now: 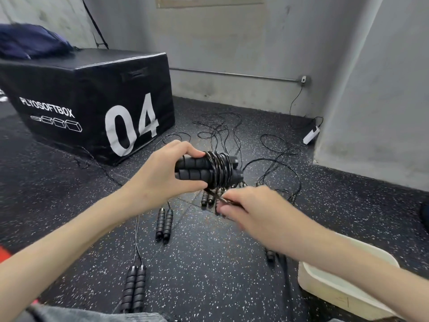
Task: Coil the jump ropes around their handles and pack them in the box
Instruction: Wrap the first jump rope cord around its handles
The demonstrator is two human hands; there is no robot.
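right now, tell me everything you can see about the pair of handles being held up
The pair of handles is black, ribbed, foam-looking, stacked one on the other and lying roughly level above the speckled floor. Glossy black rope is coiled in several loops around their right half. The left hand grips their left end, thumb below, fingers over the top. The rope's free run drops from the coil to the right hand, which pinches it just beneath.

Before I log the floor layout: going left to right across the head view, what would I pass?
Blue bag → black plyo box → handle pair on the floor → left hand gripping the coiled handles → right hand pinching the rope → white box.
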